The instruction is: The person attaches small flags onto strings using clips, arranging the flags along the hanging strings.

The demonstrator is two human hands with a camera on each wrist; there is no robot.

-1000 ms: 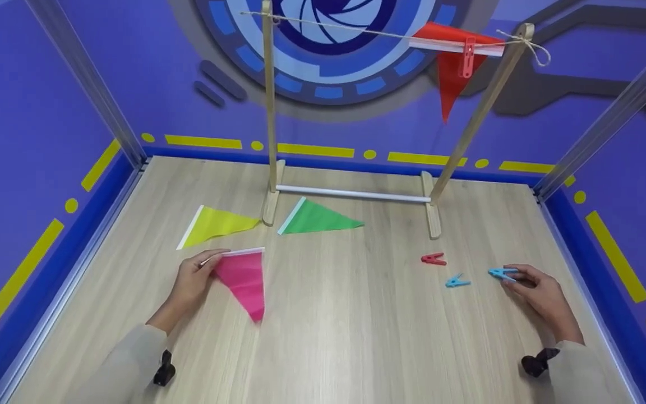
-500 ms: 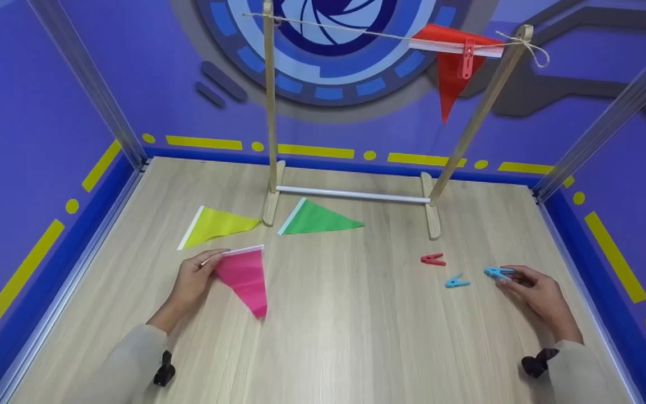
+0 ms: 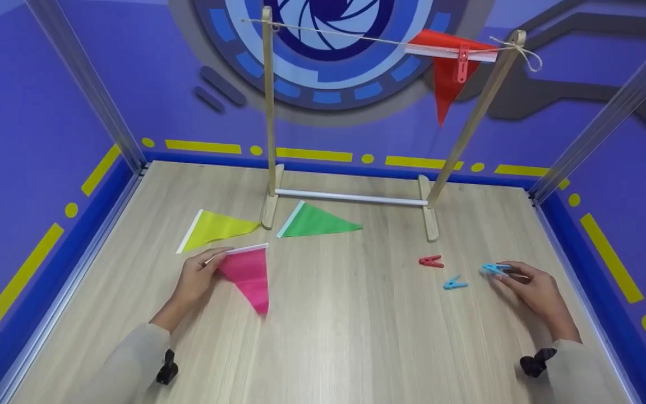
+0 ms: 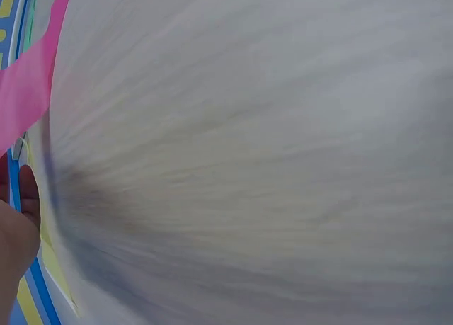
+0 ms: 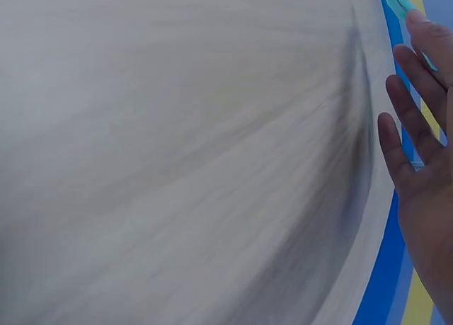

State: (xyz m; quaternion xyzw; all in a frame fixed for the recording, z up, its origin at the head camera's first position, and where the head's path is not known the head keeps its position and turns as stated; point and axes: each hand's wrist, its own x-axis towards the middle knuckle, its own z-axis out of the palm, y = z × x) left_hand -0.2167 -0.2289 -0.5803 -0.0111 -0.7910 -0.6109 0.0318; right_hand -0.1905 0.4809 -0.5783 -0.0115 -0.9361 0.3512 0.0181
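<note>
My left hand (image 3: 195,280) pinches a pink triangular flag (image 3: 249,275) by one end of its white top strip, and the flag's point hangs toward me. At the right, my right hand (image 3: 541,289) holds a blue clothespin (image 3: 493,269) between thumb and fingers; in the right wrist view this clothespin (image 5: 400,4) sticks out past the thumb. A second blue clothespin (image 3: 455,283) and a red clothespin (image 3: 431,261) lie on the table left of that hand. Beyond the left hand lie a yellow flag (image 3: 216,229) and a green flag (image 3: 317,220).
A wooden stand (image 3: 270,123) with two posts and a white crossbar (image 3: 351,197) rises at the table's back. Between the post tops runs a string (image 3: 345,35). A red flag (image 3: 449,84) hangs there under a red clothespin (image 3: 462,63). Blue walls (image 3: 37,140) enclose the table.
My right hand's blue clothespin has shifted slightly left and turned a little. The pink flag's hanging point has swung slightly right and up. The head view has tilted up a little.
</note>
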